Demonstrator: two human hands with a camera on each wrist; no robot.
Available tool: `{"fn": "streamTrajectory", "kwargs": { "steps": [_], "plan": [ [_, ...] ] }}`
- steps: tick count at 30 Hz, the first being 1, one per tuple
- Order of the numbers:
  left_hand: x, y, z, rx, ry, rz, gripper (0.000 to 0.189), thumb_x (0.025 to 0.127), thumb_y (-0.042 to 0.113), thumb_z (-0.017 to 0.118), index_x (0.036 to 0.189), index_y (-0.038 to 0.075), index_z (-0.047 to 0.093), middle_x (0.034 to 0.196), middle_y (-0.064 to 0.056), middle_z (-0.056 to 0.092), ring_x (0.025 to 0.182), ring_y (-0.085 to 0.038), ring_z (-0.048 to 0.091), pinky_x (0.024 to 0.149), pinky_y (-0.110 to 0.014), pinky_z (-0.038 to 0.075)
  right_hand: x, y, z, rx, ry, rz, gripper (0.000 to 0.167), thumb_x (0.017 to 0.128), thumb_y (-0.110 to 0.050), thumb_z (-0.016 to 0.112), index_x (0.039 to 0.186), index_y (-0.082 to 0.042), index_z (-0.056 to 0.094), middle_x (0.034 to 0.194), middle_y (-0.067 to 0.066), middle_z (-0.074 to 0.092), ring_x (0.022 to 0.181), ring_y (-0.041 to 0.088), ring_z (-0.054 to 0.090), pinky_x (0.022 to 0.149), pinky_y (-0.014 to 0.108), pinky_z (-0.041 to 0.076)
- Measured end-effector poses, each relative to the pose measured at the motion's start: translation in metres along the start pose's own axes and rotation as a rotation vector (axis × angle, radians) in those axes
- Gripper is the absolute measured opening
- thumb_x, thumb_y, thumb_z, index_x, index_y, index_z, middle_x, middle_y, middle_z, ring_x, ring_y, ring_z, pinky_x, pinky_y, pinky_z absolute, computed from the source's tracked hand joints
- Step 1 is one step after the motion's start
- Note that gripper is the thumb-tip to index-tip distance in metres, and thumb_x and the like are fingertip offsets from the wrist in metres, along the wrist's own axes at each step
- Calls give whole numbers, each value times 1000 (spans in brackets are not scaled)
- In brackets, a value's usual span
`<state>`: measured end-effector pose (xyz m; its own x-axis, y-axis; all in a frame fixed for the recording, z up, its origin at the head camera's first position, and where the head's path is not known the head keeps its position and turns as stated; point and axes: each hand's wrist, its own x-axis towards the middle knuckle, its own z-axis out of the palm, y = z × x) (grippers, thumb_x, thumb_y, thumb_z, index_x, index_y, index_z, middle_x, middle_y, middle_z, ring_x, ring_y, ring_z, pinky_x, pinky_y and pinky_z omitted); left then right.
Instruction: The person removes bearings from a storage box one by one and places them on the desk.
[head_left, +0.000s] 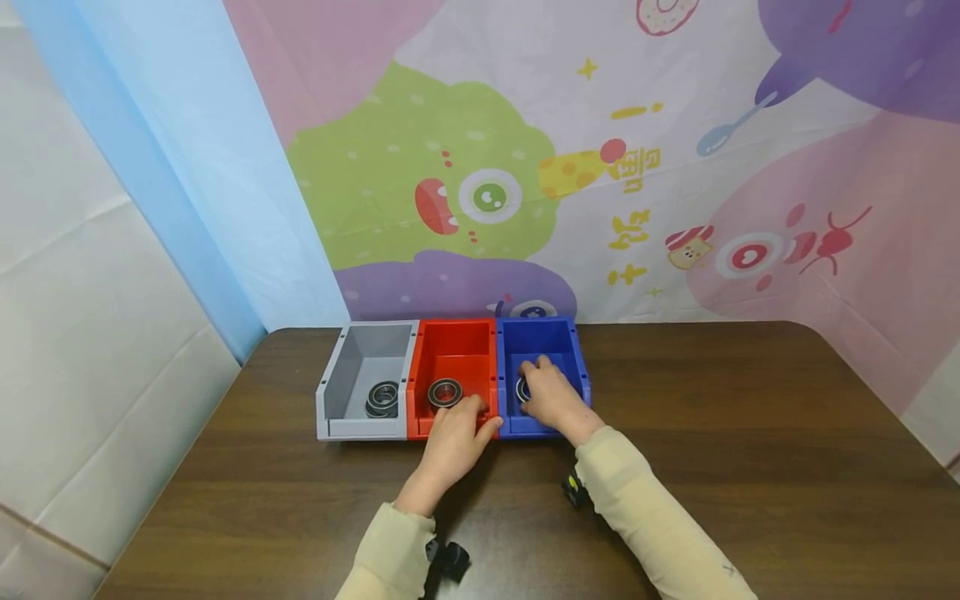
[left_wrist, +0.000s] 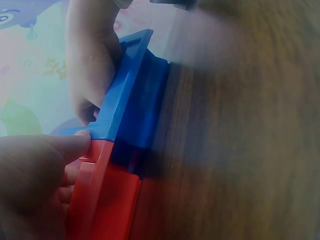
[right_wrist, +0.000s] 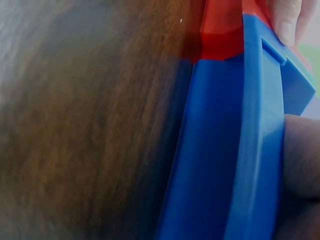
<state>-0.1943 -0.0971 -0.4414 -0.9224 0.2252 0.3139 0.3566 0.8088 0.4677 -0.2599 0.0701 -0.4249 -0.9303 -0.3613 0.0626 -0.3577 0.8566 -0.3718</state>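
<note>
Right hand (head_left: 551, 398) reaches into the blue bin (head_left: 577, 354), fingers curled on a bearing (head_left: 522, 389) at its 9 o'clock. Left hand (head_left: 456, 433) rests loosely open on the red bin (head_left: 453, 350) front rim.

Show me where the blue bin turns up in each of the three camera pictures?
Head: blue bin, rightmost of three, centre.
Left wrist: upper middle, above the red bin.
Right wrist: fills the right half.
Shared landmark: the red-blue seam.

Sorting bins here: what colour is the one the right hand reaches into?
Blue bin; head view.
</note>
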Motion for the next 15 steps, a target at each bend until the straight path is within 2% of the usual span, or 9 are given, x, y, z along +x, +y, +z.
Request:
{"fn": "streamTrajectory", "kwargs": {
  "steps": [7,15],
  "plan": [
    [1,0,0,9,-18,-11,20,92,25,68,90,8,59,77,-3,59,77,-22,58,72,-35,39,-3,-1,1,-11,88,-22,43,77,6,74,118,3,60,113,24,51,103,40,55,86,47,50],
    [1,-1,0,14,-10,-5,20,92,25,68,88,8,59,77,-3,58,77,-22,58,72,-35,38,-8,-1,-1,34,166,-26,41,75,6,73,114,4,61,110,25,50,97,41,58,83,49,51]
  ]
}}
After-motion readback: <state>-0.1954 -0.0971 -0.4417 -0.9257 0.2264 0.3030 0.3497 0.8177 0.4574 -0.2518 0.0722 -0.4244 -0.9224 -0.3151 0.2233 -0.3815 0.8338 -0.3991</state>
